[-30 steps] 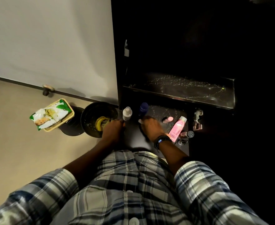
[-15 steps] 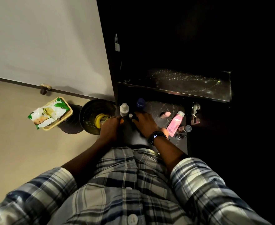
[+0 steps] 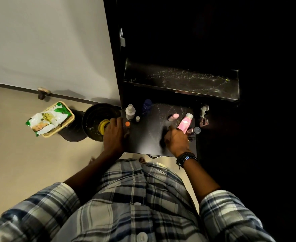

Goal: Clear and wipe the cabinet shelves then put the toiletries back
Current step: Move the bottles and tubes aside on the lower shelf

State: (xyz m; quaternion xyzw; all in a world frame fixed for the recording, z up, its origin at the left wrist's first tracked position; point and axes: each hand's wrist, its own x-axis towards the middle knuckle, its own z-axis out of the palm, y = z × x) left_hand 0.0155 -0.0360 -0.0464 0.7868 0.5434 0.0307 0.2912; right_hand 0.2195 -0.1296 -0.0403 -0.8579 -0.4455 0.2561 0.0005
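The dark cabinet's lower shelf point(image 3: 150, 142) carries a white bottle point(image 3: 130, 111), a blue bottle point(image 3: 147, 104), a tiny white-capped vial point(image 3: 137, 118) and an orange-capped bottle point(image 3: 127, 124) at its left. A pink-capped item point(image 3: 174, 117), a pink tube point(image 3: 185, 122) and a grey-capped bottle point(image 3: 195, 131) lie at its right. My left hand point(image 3: 114, 135) rests flat at the shelf's left edge, beside the orange-capped bottle. My right hand point(image 3: 176, 141) is blurred, with fingers curled down at the foot of the pink tube; what it holds is hidden.
The upper shelf point(image 3: 182, 81) is bare and speckled with dust. On the floor to the left stand a black bin point(image 3: 98, 117) with something yellow inside, its lid, and a basket with a wipes pack point(image 3: 47, 119). A metal hinge point(image 3: 204, 116) sits at the shelf's right.
My right hand has swept from the bottles at the left across the shelf to the pink tube. The small vial and orange-capped bottle now stand uncovered at the left. My left hand stayed put.
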